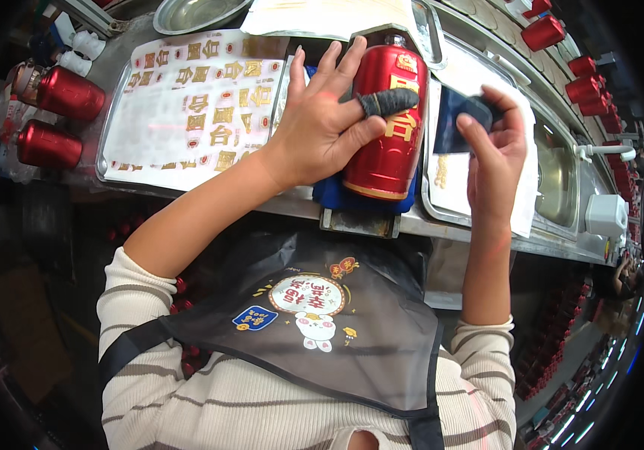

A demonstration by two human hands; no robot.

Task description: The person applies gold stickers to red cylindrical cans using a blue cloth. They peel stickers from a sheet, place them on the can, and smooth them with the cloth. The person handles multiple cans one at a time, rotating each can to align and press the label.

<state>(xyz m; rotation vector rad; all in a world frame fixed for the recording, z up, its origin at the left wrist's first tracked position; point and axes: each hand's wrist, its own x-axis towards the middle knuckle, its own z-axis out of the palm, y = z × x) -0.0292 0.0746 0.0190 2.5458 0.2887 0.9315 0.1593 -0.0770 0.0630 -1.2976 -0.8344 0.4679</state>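
At the metal counter, one spread-fingered left grip steadies a glossy red bottle above blue cloth, apparently for smoothing its raised gold lettering, while the right grip pinches a flat dark-blue piece that likely needs bringing onto it.

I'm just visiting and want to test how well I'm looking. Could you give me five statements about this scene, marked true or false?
1. The left hand wears a dark finger cover. True.
2. The right hand has nothing in its fingers. False: the right hand holds a dark blue flat piece.
3. Blue material shows beneath the red bottle. True.
4. The sink is left of the red bottle. False: the sink is to its right.
5. The apron is bright yellow. False: the apron is dark and see-through.
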